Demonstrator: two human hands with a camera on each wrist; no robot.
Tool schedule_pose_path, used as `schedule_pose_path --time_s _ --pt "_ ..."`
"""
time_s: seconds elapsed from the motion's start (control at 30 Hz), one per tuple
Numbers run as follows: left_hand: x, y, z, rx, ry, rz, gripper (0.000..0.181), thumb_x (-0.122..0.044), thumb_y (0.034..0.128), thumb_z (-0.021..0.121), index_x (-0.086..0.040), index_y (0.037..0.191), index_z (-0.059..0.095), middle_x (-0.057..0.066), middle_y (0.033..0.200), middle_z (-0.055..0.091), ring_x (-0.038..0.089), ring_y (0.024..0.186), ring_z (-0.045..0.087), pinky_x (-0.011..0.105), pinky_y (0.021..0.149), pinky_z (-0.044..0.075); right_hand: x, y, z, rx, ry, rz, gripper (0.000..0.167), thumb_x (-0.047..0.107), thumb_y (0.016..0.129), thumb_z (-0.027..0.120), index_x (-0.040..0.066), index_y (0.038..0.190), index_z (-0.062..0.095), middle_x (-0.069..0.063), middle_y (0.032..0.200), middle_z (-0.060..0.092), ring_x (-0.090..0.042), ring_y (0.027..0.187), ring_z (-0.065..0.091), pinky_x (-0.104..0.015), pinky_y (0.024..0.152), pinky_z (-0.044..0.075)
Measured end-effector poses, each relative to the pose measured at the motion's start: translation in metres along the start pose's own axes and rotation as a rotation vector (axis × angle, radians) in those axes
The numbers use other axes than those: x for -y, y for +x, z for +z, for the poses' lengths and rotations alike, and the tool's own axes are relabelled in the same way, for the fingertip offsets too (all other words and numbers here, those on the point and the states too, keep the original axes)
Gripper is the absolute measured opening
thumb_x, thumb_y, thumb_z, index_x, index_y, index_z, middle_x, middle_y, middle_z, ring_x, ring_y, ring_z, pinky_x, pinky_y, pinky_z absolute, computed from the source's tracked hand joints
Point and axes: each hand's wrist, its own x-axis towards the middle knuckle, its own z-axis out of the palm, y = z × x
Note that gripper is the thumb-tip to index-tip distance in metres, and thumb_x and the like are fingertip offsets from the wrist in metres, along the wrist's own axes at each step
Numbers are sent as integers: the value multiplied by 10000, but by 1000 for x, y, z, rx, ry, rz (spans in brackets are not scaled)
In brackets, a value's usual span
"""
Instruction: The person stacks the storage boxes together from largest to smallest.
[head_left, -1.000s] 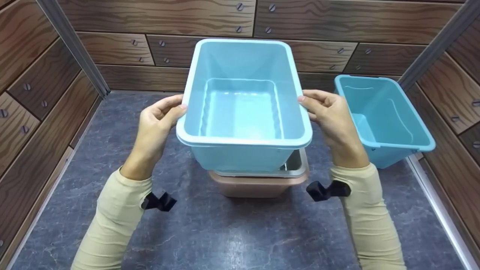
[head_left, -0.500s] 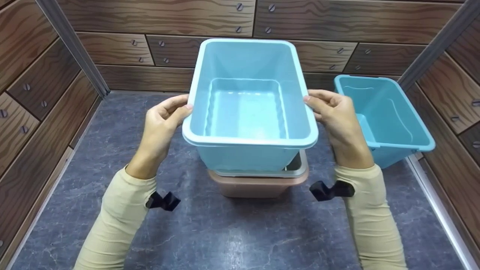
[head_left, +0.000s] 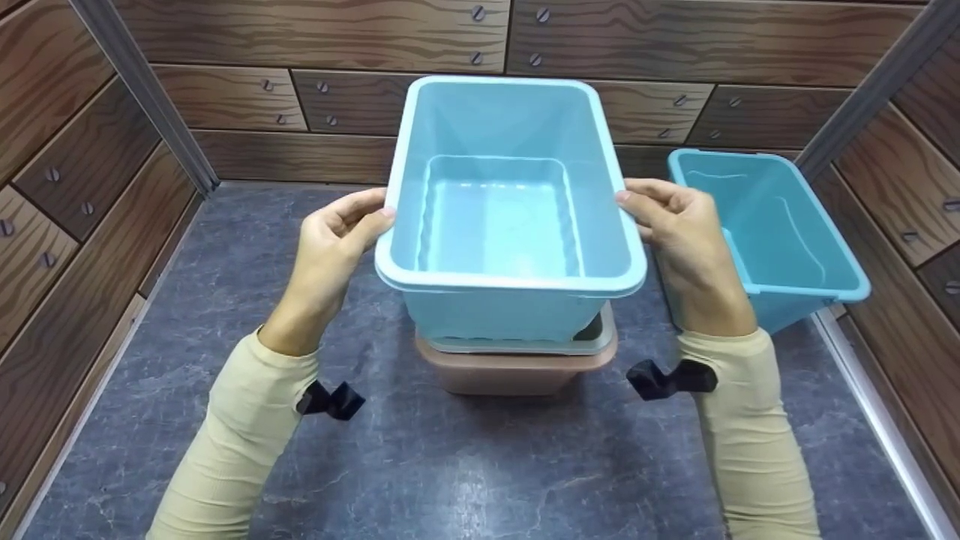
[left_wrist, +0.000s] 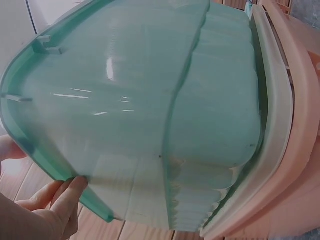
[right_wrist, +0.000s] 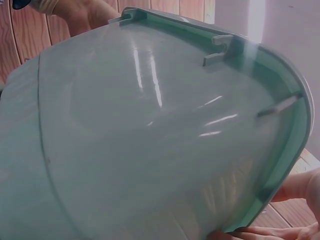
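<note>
My left hand (head_left: 330, 247) pinches the left rim of a light blue plastic bin (head_left: 502, 311), thumb on top and fingers underneath. On the opposite rim my right hand (head_left: 686, 232) grips the same way. The bin has an open top and nothing inside. Below it stands a pink bin (head_left: 517, 379) with a pale grey bin (head_left: 609, 330) nested in it. In the left wrist view, the blue bin's base is at the opening of the pale bin (left_wrist: 280, 100); whether they touch I cannot tell. Mostly the blue bin's outer wall (right_wrist: 140, 125) fills the right wrist view.
A darker teal bin (head_left: 787, 225) stands to the right, just beyond my right hand, against the side wall. Wood-patterned panels (head_left: 262, 157) enclose the back and sides. The grey marbled surface (head_left: 465, 465) extends around the stack.
Both hands have shifted the light blue bin a little to the right, so it covers more of the pale bin's opening. The pink and teal bins have stayed put.
</note>
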Motion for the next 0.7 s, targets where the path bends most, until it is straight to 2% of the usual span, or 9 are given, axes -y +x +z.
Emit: schedule_pose_path --time_s 0.33,0.7 --pt "2 3 4 26 40 -5 341 -12 884 586 117 1199 592 42 1017 713 46 841 669 175 778 574 -3 2 -7 -5 -41 -18 195 12 908 574 157 876 701 65 766 743 -45 704 709 -186 670 597" --pt "3 4 8 35 54 -16 334 -11 880 593 124 1185 598 18 985 718 33 831 664 171 777 572 -4 2 -13 2 -49 -25 163 26 907 589 138 894 707 59 783 747 -50 723 713 -183 681 596"
